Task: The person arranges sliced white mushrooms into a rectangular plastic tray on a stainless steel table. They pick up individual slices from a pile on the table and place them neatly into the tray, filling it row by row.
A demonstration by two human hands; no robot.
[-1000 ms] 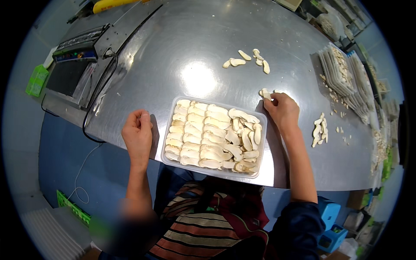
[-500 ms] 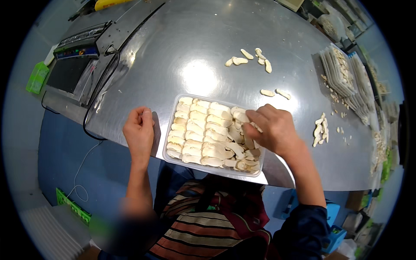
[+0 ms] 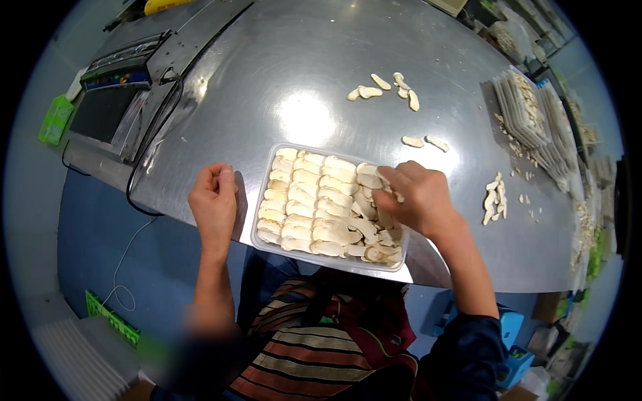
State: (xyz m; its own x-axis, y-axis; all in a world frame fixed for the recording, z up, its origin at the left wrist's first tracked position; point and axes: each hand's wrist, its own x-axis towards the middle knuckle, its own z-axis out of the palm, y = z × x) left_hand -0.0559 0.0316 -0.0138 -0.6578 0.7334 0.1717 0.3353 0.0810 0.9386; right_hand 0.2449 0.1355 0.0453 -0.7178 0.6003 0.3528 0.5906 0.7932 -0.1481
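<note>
A clear plastic tray (image 3: 255, 235) sits at the near edge of the metal table. Pale mushroom slices (image 3: 302, 194) lie in overlapping columns across its left and middle; those on the right side are looser and more jumbled. My right hand (image 3: 418, 200) is over the tray's right side, fingers pinched on a mushroom slice near the far right corner. Its palm and wrist hide part of the slices and rim there. Left of the tray, my left hand (image 3: 214, 197) is closed, thumb against curled fingers, with nothing showing in it.
Beyond the tray, loose mushroom slices (image 3: 369, 92) lie on the metal table (image 3: 267, 73); another small pile (image 3: 495, 199) is at right. Stacked trays (image 3: 518, 110) with mushroom pieces stand far right. A machine (image 3: 110, 100) with a black cable (image 3: 157, 130) occupies the left.
My right hand has shifted very slightly left and down at the tray's far right corner, fingers still pinched. My left hand stays nearly where it was.
</note>
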